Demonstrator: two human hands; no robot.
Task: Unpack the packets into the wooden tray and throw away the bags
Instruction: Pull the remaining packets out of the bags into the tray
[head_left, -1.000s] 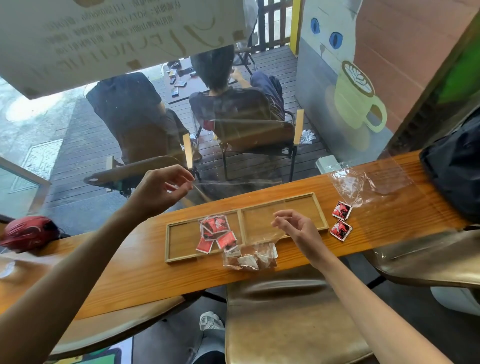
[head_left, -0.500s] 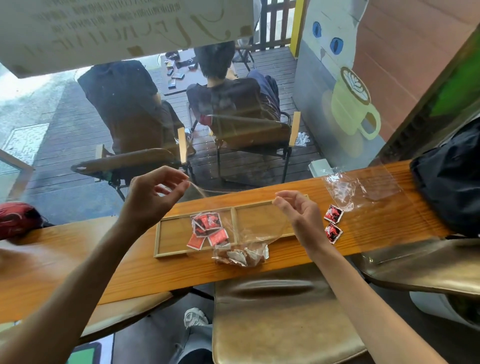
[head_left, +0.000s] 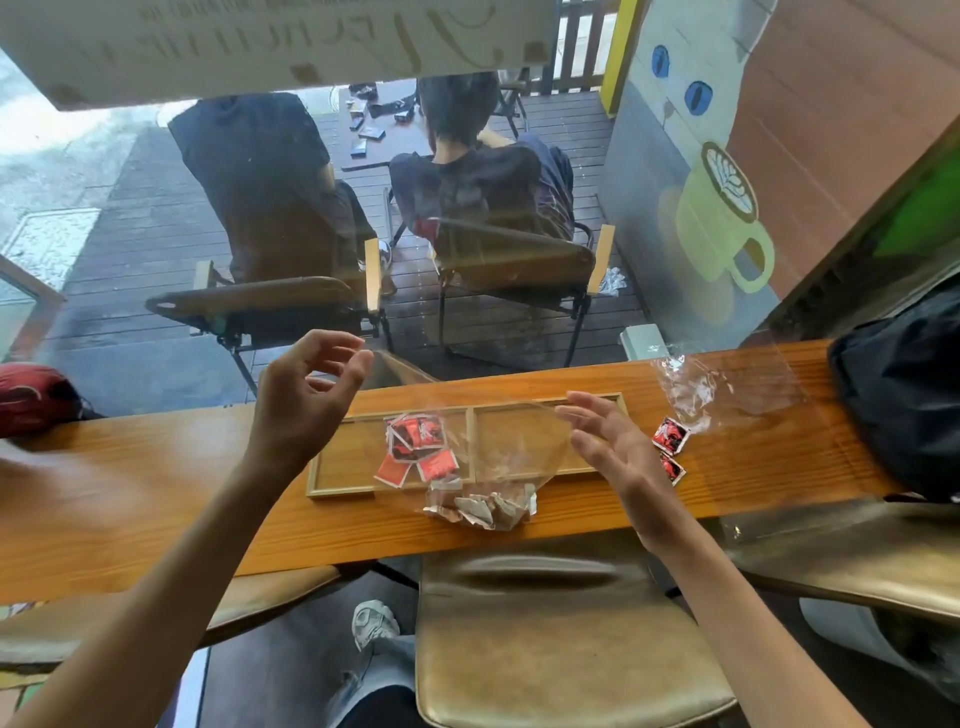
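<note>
A two-compartment wooden tray (head_left: 592, 470) lies on the wooden counter (head_left: 156, 499). Several red packets (head_left: 415, 447) sit in its left compartment. A clear bag (head_left: 514, 452) hangs over the tray's front edge, with several white and brown packets (head_left: 483, 506) in its bottom resting on the counter. My left hand (head_left: 306, 400) is raised and pinches the bag's upper left corner. My right hand (head_left: 613, 452) is over the right compartment, fingers spread, fingertips at the bag's upper right edge. Two more red packets (head_left: 670, 439) lie on the counter right of the tray.
A crumpled empty clear bag (head_left: 696, 395) lies at the back right. A black bag (head_left: 904, 405) fills the counter's right end, and a red helmet (head_left: 31, 395) sits at the far left. A window runs behind the counter. Tan stools (head_left: 561, 623) stand below.
Both hands moved lower and closer over the tray with the bag stretched between them. My right hand's fingers went from a pinch to spread out.
</note>
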